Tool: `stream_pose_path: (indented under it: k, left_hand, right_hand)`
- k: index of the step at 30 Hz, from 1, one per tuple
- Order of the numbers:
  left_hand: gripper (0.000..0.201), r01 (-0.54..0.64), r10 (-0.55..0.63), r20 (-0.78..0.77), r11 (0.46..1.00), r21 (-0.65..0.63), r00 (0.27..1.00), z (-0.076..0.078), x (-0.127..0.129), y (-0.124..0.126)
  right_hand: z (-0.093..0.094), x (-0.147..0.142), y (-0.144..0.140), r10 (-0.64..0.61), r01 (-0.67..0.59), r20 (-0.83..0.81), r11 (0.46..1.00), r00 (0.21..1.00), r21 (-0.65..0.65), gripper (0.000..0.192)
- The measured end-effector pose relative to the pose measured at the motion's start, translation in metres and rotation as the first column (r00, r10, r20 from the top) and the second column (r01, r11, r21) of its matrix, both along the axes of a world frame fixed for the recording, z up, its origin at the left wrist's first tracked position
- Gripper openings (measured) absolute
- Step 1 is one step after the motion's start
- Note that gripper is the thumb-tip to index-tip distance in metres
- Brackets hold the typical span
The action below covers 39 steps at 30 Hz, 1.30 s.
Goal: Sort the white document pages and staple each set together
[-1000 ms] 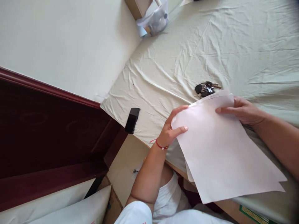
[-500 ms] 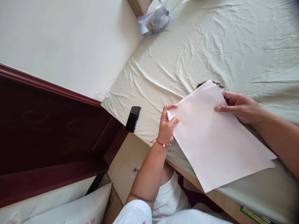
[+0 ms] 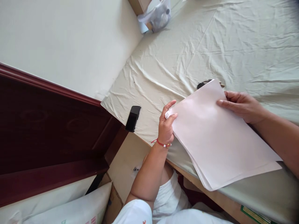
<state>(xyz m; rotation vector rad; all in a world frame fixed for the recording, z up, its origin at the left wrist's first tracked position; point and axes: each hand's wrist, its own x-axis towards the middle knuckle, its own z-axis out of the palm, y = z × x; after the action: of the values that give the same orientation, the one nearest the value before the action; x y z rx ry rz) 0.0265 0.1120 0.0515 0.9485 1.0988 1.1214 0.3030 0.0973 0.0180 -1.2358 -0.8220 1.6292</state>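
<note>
A clear plastic bag (image 3: 157, 17) is seen at 12 o'clock, against the wall at the far end of the bed (image 3: 233, 40); small items are held in it, but they cannot be made out. Beside it, the corner of a cardboard box (image 3: 136, 5) is cut off by the top edge, and its contents are hidden.

A stack of white paper (image 3: 217, 137) is held over the near edge of the bed, right of centre. Its corner at 9 o'clock is pinched by the left hand (image 3: 166, 124), thumb on top and fingers curled below; a red string bracelet (image 3: 161, 143) is worn on that wrist. The stack's edge at 2 o'clock is gripped by the right hand (image 3: 243, 105), with the fingers laid flat on the top sheet. The near sheets are fanned out slightly at the lower edge.

A bunch of keys (image 3: 202, 83) is mostly covered by the top corner of the paper. A black phone (image 3: 133, 118) lies on the bed at 9 o'clock from the left hand, near the dark wooden headboard (image 3: 51, 130).

Red print is seen on a white sack (image 3: 74, 211) at 7 o'clock, and a green label at 5 o'clock; neither can be read.
</note>
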Motion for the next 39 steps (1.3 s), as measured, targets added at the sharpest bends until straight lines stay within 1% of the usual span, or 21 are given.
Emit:
stream_pose_path:
  k: [2,5,8,11,13,17,23,26,28,30,32,34,37,39]
  left_hand:
    - [0.044,-0.011,0.012,0.041,1.000,-0.015,0.999,0.001,0.000,0.001]
    - [0.039,0.031,-0.027,0.116,0.999,-0.038,0.993,0.004,0.001,0.000]
    - [0.040,0.070,-0.066,0.164,0.997,-0.024,0.984,0.009,0.003,-0.003]
    - [0.047,0.091,-0.089,0.190,0.996,-0.004,0.978,0.013,0.006,-0.006]
    - [0.052,0.090,-0.091,0.192,0.996,0.016,0.977,0.013,0.007,-0.006]
    - [0.059,0.040,-0.046,0.135,0.998,0.043,0.990,0.012,0.009,-0.006]
    - [0.055,0.026,-0.030,0.120,0.999,0.031,0.992,0.011,0.009,-0.004]
    - [0.058,-0.003,0.002,0.109,1.000,0.014,0.994,0.012,0.010,0.000]
    - [0.056,-0.017,0.015,0.126,1.000,0.016,0.992,0.012,0.011,0.002]
    - [0.051,-0.011,0.008,0.172,1.000,0.016,0.985,0.012,0.012,0.003]
    - [0.052,0.017,-0.012,0.207,1.000,-0.020,0.978,0.011,0.012,0.004]
    - [0.054,0.047,-0.025,0.206,0.993,-0.104,0.978,0.008,0.011,0.004]
    - [0.049,0.070,-0.024,0.194,0.969,-0.236,0.981,0.003,0.012,0.003]
    - [0.045,0.065,-0.013,0.191,0.961,-0.268,0.981,0.002,0.014,0.002]
  right_hand:
    - [-0.001,0.000,0.000,0.009,-0.009,-0.029,1.000,1.000,-0.001,0.046]
    - [-0.003,0.000,-0.001,0.046,-0.045,-0.067,0.999,0.997,0.007,0.044]
    - [-0.006,0.002,-0.001,0.087,-0.086,-0.030,0.996,0.996,0.039,0.038]
    - [-0.009,0.002,0.000,0.123,-0.125,0.034,0.990,0.992,0.071,0.040]
    - [-0.009,0.003,0.000,0.135,-0.138,0.058,0.988,0.989,0.065,0.042]
    - [-0.009,0.002,-0.001,0.109,-0.111,0.056,0.993,0.992,0.039,0.044]
    - [-0.006,0.001,-0.003,0.069,-0.068,-0.027,0.997,0.997,0.021,0.041]
    - [-0.002,0.000,-0.005,0.099,-0.099,-0.032,0.995,0.995,0.000,0.041]
    - [-0.001,-0.001,-0.005,0.114,-0.114,-0.018,0.993,0.993,-0.004,0.041]
    - [0.000,-0.003,-0.004,0.087,-0.087,-0.005,0.996,0.996,0.012,0.040]
    - [-0.001,-0.004,-0.003,0.034,-0.035,0.009,0.998,0.999,0.044,0.041]
    - [-0.003,-0.006,-0.001,-0.045,0.042,0.034,0.996,0.998,0.084,0.041]
    - [-0.005,-0.009,0.000,-0.188,0.177,0.071,0.975,0.980,0.136,0.038]
    - [-0.004,-0.012,-0.001,-0.232,0.217,0.075,0.962,0.970,0.168,0.036]
